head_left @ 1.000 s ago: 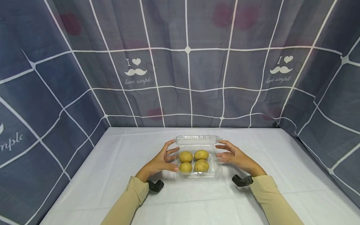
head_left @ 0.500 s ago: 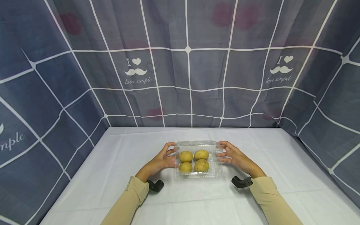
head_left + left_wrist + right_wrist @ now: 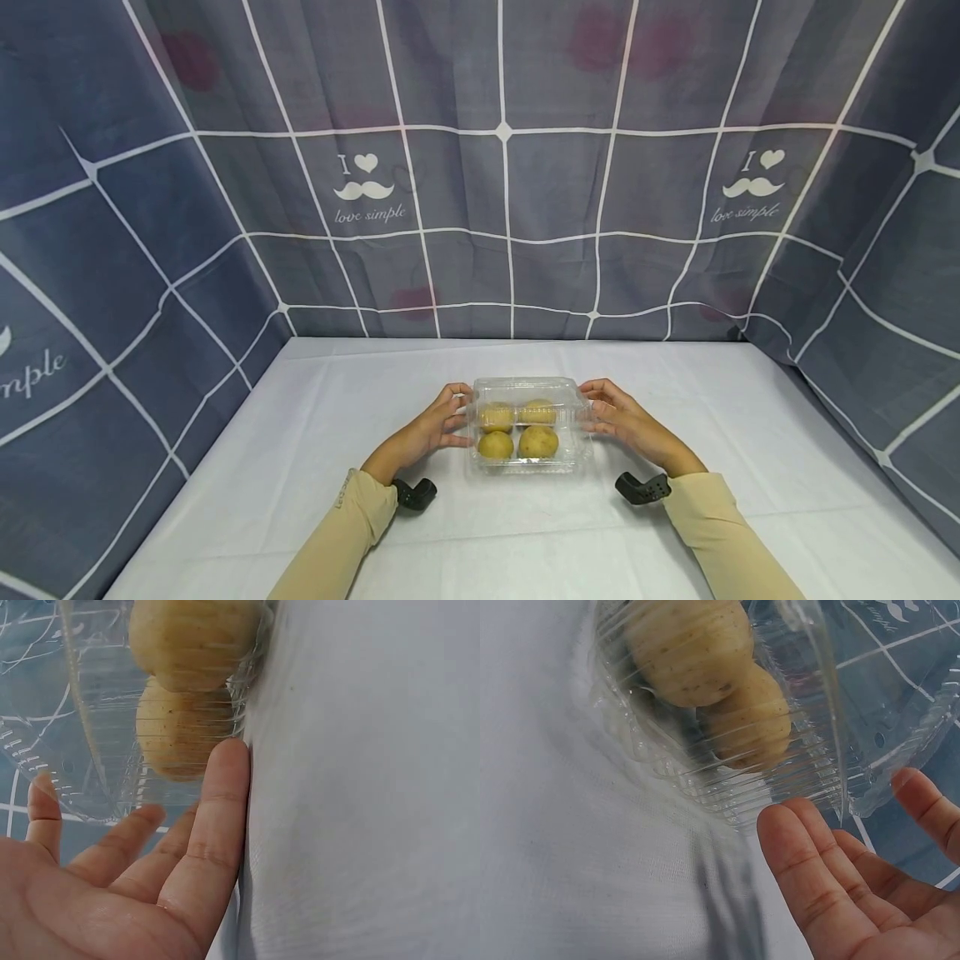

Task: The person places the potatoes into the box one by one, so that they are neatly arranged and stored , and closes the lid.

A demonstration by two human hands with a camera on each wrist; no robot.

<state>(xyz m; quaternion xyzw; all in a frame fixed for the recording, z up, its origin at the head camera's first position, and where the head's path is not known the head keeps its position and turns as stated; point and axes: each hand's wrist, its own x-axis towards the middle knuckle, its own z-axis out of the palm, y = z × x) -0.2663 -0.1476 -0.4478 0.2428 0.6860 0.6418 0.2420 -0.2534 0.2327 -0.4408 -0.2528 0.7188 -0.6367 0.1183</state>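
Observation:
Several yellow potatoes (image 3: 538,442) sit in a clear plastic clamshell box (image 3: 528,468) on the table. Its hinged lid (image 3: 527,387) leans forward over the back potatoes, tilted and apart from the front rim. My left hand (image 3: 427,429) is at the box's left side, fingers extended; in the left wrist view one fingertip (image 3: 227,754) is at the ribbed wall and another at the lid edge. My right hand (image 3: 630,423) mirrors it on the right; in the right wrist view its fingers (image 3: 787,832) are nearly straight beside the wall, and one meets the lid edge.
A white cloth (image 3: 300,508) covers the table. Dark grid-patterned curtains (image 3: 450,183) enclose the back and both sides. Black wrist devices (image 3: 415,495) sit at both cuffs.
The lid has swung up from behind the box and tipped forward over the back potatoes. Both hands have shifted slightly along its sides; the box and potatoes stay in place.

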